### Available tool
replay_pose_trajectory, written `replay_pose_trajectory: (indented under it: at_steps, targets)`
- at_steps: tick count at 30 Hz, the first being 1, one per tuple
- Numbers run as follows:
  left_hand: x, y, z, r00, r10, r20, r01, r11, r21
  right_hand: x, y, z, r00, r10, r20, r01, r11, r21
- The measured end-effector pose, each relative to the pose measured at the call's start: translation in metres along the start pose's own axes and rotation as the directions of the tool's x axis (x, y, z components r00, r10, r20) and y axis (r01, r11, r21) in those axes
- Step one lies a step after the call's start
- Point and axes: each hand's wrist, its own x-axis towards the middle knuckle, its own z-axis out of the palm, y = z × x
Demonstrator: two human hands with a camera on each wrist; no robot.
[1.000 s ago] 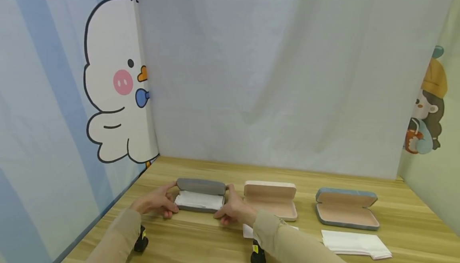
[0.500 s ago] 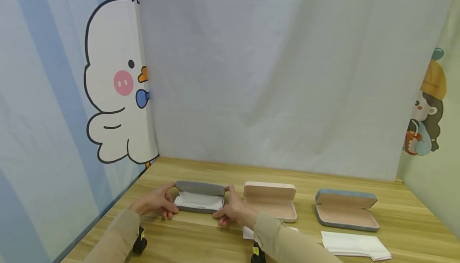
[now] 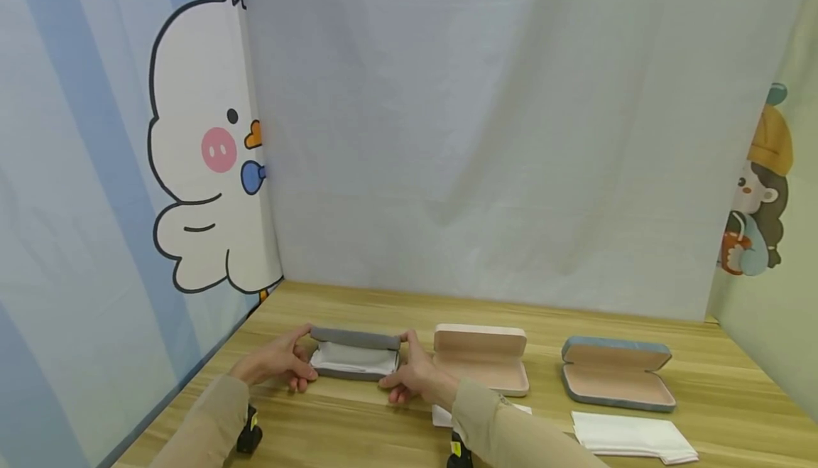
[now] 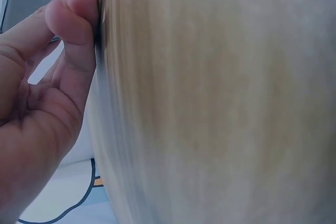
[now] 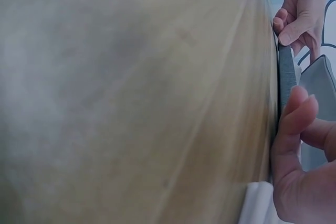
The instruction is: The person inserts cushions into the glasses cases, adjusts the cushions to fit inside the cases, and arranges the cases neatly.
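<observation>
A grey glasses case (image 3: 348, 374) sits at the left of the table with its lid (image 3: 354, 339) leaning forward, partly open. Inside it lies a folded white cloth (image 3: 354, 358). My left hand (image 3: 277, 361) grips the case's left end, index finger up at the lid and thumb at the lower front corner. The right end is held the same way by my right hand (image 3: 417, 372). In the right wrist view, both hands meet the case (image 5: 286, 74) at opposite ends, close to the tabletop.
A cream glasses case (image 3: 479, 340) stands open right of my right hand, and a blue one (image 3: 616, 397) stands open farther right. Folded white cloths lie in front of them, one (image 3: 633, 436) at the right, another (image 3: 442, 416) partly under my right sleeve. A curtain (image 3: 486, 134) backs the table.
The grey case's lid has tipped forward and lower over the cloth, with both hands' upper fingers following it slightly down. The other cases and cloths have stayed put.
</observation>
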Motion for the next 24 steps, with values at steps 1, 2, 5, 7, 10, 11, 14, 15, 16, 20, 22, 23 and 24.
replay_pose_trajectory:
  at_steps: [1,2,5,7,10,11,14,15,16,20,22,23,24]
  targets:
    - [-0.0002,0.0001,0.0001,1.000,0.003,0.005,-0.003,1.000,-0.003,-0.0001,0.0000,0.0001,1.000,-0.001,0.001,0.001,1.000,0.002]
    - [-0.0004,0.0001,0.0001,1.000,0.006,0.010,-0.006,1.000,-0.005,-0.0004,0.0002,0.0003,1.000,-0.004,0.001,0.004,1.000,0.001]
    - [-0.0011,0.0011,0.0004,0.999,0.021,0.027,-0.021,1.000,-0.007,-0.0010,0.0003,0.0009,1.000,-0.002,-0.001,0.002,1.000,0.003]
    - [-0.0011,0.0017,0.0005,0.999,0.033,0.040,-0.033,0.999,-0.006,-0.0015,0.0006,0.0015,1.000,-0.005,-0.004,0.005,1.000,0.003]
    - [-0.0008,0.0023,0.0009,0.997,0.049,0.055,-0.049,0.999,-0.005,-0.0022,0.0011,0.0022,1.000,-0.009,-0.005,0.009,1.000,0.006]
    - [-0.0005,0.0022,0.0009,0.997,0.054,0.060,-0.053,0.999,-0.004,-0.0023,0.0016,0.0024,1.000,-0.012,-0.006,0.012,1.000,0.005]
    - [-0.0001,0.0018,0.0013,0.997,0.054,0.059,-0.054,0.999,-0.008,-0.0029,0.0023,0.0026,1.000,-0.017,-0.005,0.017,1.000,0.011]
    - [-0.0001,0.0015,0.0011,0.997,0.053,0.056,-0.052,0.999,-0.007,-0.0030,0.0024,0.0026,1.000,-0.022,-0.002,0.022,1.000,0.012]
    - [-0.0001,0.0015,0.0010,0.997,0.051,0.051,-0.051,0.999,-0.009,-0.0030,0.0026,0.0026,1.000,-0.029,0.000,0.029,0.999,0.014]
    - [0.0000,0.0025,0.0010,0.998,0.055,0.008,-0.055,0.998,0.024,-0.0028,0.0034,0.0035,0.998,-0.057,-0.002,0.057,0.998,0.013]
    - [-0.0002,0.0040,0.0014,0.998,0.058,-0.014,-0.058,0.997,0.047,-0.0028,0.0037,0.0046,0.998,-0.069,-0.012,0.069,0.998,0.005]
    - [-0.0005,0.0047,0.0016,0.998,0.059,-0.022,-0.058,0.996,0.063,-0.0029,0.0037,0.0053,0.997,-0.070,-0.019,0.070,0.998,-0.003]
    - [-0.0004,0.0053,0.0019,0.998,0.058,-0.027,-0.056,0.996,0.074,-0.0029,0.0038,0.0056,0.997,-0.070,-0.024,0.070,0.998,-0.010]
